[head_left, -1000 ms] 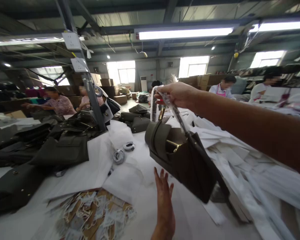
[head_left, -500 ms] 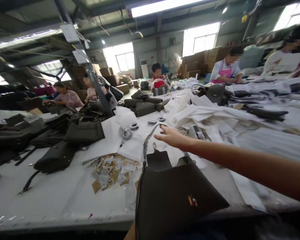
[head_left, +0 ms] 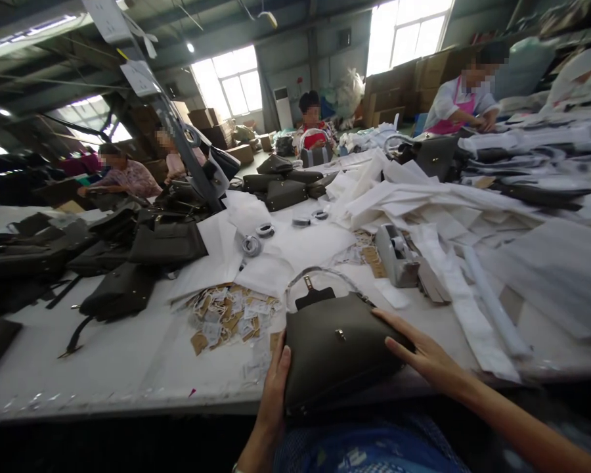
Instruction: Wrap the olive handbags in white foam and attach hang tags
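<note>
A dark olive handbag [head_left: 337, 345] with a small gold clasp lies flat at the table's near edge, its wrapped handle [head_left: 320, 274] arching up behind it. My left hand [head_left: 274, 387] presses against the bag's left side with the fingers extended. My right hand [head_left: 421, 351] rests on the bag's right edge, fingers stretched out flat. Neither hand grips anything.
Paper tags [head_left: 226, 316] lie scattered left of the bag. White wrapping sheets [head_left: 423, 203] pile up to the right, with a tape dispenser [head_left: 396, 255] among them. More dark bags [head_left: 128, 263] cover the left of the table. Several people work at the far sides.
The bag, held up in the air by my right hand a second ago, now lies flat on the table's edge. Both hands have come down onto its sides.
</note>
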{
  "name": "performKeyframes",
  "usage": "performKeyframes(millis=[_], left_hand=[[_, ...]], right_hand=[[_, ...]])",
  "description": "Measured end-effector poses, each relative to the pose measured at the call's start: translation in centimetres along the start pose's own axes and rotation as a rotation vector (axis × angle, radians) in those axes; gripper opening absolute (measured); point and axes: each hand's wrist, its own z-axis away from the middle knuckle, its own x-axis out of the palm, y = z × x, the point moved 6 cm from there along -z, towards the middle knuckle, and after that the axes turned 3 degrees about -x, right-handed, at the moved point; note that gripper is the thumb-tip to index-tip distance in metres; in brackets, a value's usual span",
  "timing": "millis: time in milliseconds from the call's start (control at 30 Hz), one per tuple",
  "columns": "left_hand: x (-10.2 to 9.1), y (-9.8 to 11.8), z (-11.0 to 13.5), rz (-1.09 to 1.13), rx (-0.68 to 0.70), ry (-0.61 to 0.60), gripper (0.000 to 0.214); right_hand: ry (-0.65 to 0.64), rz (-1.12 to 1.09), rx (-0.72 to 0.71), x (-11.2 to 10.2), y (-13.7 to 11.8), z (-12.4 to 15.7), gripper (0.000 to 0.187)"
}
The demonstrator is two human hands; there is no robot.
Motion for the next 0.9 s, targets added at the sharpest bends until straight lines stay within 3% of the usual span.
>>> performKeyframes(millis=[100,167,233,300,400,567,667,800,900], left_hand=[[1.3,1.5,-2.2,-0.077,0.014,0.034,0.055],[2.0,4.0,-3.0,-0.294,0.187,0.055,0.053],[3.7,6.5,-2.5,-0.574,0.429,-0.036,0.055],[6.0,7.7,-1.1,-0.846,0.629,-0.222,0.070],[8.5,6.8,0.4,-1.146,0.746,-0.375,0.092],[8.9,2.8,0.7,-1.257,0.790,-0.373,0.062],[8.3,0.9,1.3,-1.218,0.800,-0.409,0.059],[8.5,-0.2,2.0,-1.175,0.759,-0.459,0.076],[9.1,-0.6,1.9,-1.162,0.756,-0.434,0.078]], right_hand=[[0.091,0.114,0.016,-0.5,0.3,1.6,0.061],[0.090,0.240,-0.064,-1.1,-0.7,1.7,0.065],[0.023,0.358,-0.212,-1.3,-2.2,1.3,0.074],[-0.074,0.432,-0.357,-0.8,-3.4,0.7,0.086],[-0.174,0.467,-0.468,0.5,-3.4,-0.3,0.092],[-0.209,0.483,-0.516,3.7,-0.4,0.2,0.081],[-0.244,0.447,-0.489,5.2,1.1,1.8,0.081],[-0.311,0.342,-0.381,4.7,1.1,2.1,0.071],[-0.339,0.203,-0.298,3.1,-0.1,-1.4,0.036]])
